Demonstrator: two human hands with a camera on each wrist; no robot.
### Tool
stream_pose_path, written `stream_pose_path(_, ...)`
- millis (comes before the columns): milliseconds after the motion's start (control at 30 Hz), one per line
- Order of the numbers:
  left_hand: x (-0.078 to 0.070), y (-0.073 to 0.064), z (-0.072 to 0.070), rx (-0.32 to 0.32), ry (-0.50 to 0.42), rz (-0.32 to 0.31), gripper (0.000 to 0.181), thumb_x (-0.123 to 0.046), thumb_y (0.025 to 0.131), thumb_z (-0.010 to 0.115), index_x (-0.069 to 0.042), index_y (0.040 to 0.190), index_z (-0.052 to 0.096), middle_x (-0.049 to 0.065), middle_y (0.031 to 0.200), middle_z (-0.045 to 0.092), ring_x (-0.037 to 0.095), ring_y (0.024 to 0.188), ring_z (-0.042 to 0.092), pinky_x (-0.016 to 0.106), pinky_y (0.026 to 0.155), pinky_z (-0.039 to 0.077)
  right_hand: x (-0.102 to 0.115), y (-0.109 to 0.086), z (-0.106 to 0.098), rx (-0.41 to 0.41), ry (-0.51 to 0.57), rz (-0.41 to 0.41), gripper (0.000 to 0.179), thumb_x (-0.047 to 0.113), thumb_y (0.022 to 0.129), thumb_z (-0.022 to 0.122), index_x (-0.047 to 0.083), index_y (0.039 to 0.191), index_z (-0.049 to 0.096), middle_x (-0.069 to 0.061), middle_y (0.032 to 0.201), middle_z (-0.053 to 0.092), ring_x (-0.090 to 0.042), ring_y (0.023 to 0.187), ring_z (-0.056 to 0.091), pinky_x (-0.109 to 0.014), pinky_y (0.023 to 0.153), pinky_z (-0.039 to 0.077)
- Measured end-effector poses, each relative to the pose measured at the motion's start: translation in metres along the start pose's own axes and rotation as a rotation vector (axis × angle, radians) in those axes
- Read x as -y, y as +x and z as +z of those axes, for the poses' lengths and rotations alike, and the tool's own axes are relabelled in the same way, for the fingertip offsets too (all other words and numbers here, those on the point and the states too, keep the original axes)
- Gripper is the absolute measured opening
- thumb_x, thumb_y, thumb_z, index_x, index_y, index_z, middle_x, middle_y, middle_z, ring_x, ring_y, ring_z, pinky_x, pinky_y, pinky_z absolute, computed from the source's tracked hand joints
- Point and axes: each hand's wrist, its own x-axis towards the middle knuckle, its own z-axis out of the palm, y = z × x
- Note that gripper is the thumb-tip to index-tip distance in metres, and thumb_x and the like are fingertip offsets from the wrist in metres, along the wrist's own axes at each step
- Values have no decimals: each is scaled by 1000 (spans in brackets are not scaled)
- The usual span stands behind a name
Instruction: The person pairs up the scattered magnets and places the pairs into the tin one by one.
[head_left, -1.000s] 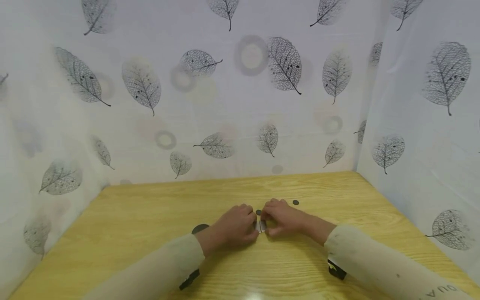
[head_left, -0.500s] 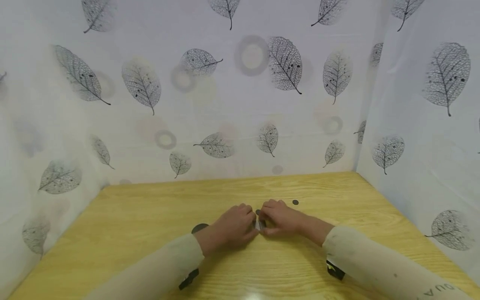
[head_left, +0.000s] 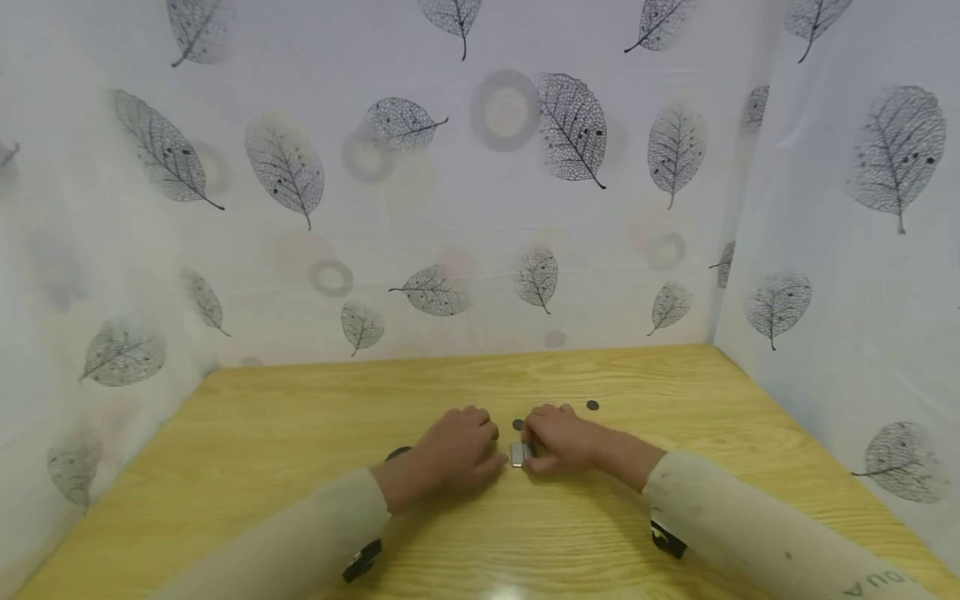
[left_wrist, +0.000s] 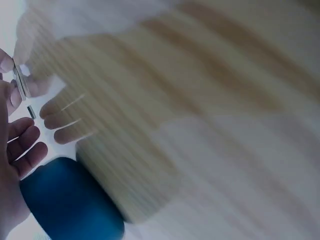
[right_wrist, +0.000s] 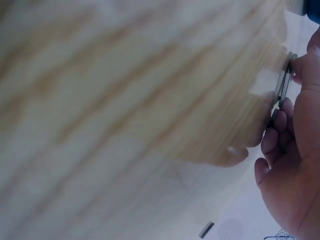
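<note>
A small silver metal hinge [head_left: 517, 455] with two flat leaves is on the wooden table [head_left: 315, 417] between my hands. My right hand [head_left: 566, 439] pinches its right side with thumb and fingers, partly covering it. In the right wrist view the hinge [right_wrist: 285, 82] shows edge-on as two thin plates at the fingertips. Just left of it, my left hand [head_left: 459, 450] holds nothing, its fingers loosely bent and the thumb tip near the hinge. Right behind the hinge lies a small dark disc [head_left: 517, 424], partly hidden by the right hand's fingers.
Another small dark disc [head_left: 592, 405] lies farther back on the right. A dark round object [head_left: 399, 452] is mostly hidden behind the left wrist; it appears as a blue rounded thing [left_wrist: 70, 200] in the left wrist view. Leaf-patterned curtains [head_left: 480, 208] enclose the table's back and sides.
My left hand has let go of the hinge and drawn back a little to the left, uncovering its left leaf. The right hand keeps its grip, almost unmoved.
</note>
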Motion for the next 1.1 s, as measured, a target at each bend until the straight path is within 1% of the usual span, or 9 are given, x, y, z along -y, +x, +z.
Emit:
stream_pose_path(100,4,-5,-2,-32,20,3,40,-47,98,54,-12,103,71,-1,97,65,16,87,57,34,77,48,-1,0,0,2,16,-11,29,36,85,72,15,102,60,10,90,53,-8,86,45,-30,77,31)
stream_pose_path(200,9,-10,-3,-82,31,2,37,-45,97,55,-13,104,72,-1,100,67,17,91,59,35,79,49,-3,1,1,-36,19,-59,32,36,83,74,15,102,58,9,91,54,-8,86,45,-30,79,35)
stream_pose_path(400,25,-24,-1,-195,12,16,29,-36,93,58,-12,102,72,0,98,67,19,90,61,37,77,50,-4,4,1,-86,51,-154,33,23,80,76,12,103,55,3,98,57,-9,89,48,-27,83,46)
stream_pose_path(567,36,-38,1,-228,2,12,31,-38,91,62,-10,101,72,1,96,67,19,88,61,37,75,50,-5,4,3,-120,38,-177,33,20,79,78,12,101,55,3,99,58,-9,90,49,-28,86,47)
stream_pose_path(733,44,-52,0,-284,-24,36,34,-42,90,65,-10,98,72,1,93,66,18,83,60,35,72,48,-6,3,4,-142,47,-181,32,18,80,78,12,102,55,3,100,60,-9,93,51,-29,86,48)
stream_pose_path(833,49,-60,-1,-288,-57,51,40,-49,91,63,-10,99,72,0,93,66,16,82,58,34,70,46,-7,2,5,-169,38,-223,24,11,80,75,13,97,59,4,95,60,-8,88,52,-27,81,49)
stream_pose_path(933,55,-68,1,-261,-63,59,49,-58,91,60,-11,103,71,-1,96,65,14,85,58,33,72,45,-8,2,6,-210,15,-287,18,5,81,73,16,89,61,6,87,60,-7,81,51,-23,75,48)
stream_pose_path(1000,59,-73,0,-247,-63,68,54,-63,89,60,-12,105,70,-2,97,64,13,86,58,33,73,46,-7,1,7,-235,-8,-319,16,5,84,74,17,85,62,7,82,58,-7,78,49,-23,72,46)
stream_pose_path(1100,65,-80,1,-237,-78,76,58,-66,87,61,-13,107,69,-3,99,63,12,87,57,33,74,47,-5,0,6,-239,-28,-315,12,11,89,73,16,91,63,7,83,59,-7,78,50,-23,73,46)
